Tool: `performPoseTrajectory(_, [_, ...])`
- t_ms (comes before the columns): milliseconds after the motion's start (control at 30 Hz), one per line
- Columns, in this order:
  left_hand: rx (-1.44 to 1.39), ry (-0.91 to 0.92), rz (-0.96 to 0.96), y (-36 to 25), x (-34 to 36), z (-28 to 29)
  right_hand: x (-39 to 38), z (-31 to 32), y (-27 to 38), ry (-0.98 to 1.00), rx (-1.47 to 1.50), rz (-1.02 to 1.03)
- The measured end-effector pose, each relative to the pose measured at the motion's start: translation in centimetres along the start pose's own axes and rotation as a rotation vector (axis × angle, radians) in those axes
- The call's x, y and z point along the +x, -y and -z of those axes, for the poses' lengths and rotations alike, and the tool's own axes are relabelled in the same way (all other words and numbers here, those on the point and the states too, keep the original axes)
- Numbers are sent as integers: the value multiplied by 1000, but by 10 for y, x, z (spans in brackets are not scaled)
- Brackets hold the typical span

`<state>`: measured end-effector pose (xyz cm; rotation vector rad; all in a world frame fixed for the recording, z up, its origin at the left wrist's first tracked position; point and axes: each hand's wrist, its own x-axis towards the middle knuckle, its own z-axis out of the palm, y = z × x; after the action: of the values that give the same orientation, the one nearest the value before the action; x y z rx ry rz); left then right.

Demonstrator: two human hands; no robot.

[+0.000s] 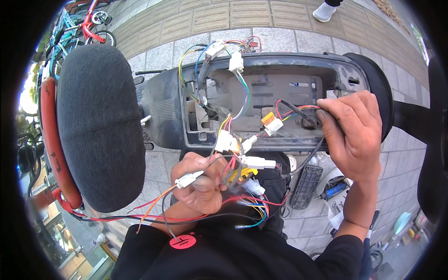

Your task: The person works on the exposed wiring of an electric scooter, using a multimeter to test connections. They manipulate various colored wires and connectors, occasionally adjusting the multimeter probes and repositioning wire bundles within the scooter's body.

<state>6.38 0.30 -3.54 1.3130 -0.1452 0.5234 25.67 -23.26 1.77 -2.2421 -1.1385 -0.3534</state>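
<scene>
My left hand (200, 183) is closed, pinching a small white plug connector (189, 179) that trails an orange and a grey wire. My right hand (352, 133) pinches a bundle of thin coloured wires (305, 108) between thumb and fingers, over the right end of an open dark plastic compartment (280, 77). These wires run to a white connector with an orange part (273, 125). Between my hands hang more white connectors (258, 162) and a yellow connector (242, 175) in a tangle. Another white connector (236, 61) lies on the compartment's far rim.
A dark padded seat (100, 126) stands left, beside a red bar (54, 140). Red and black cables (140, 218) cross in front of me. A black ribbed pad (306, 186) and a blue tool (335, 190) lie on the paving. Bicycles (91, 28) and a passer-by's shoe (324, 12) are beyond.
</scene>
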Motion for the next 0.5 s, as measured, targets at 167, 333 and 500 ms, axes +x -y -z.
performPoseTrajectory(167, [57,-93,23,-1,-2,-5,-1,3,-1,1,-11,-8])
performPoseTrajectory(333, [-14,-113,17,0,1,-10,7,6,17,79,-38,21])
performPoseTrajectory(500, [-13,-119,48,-4,5,-14,28,-6,26,288,134,199])
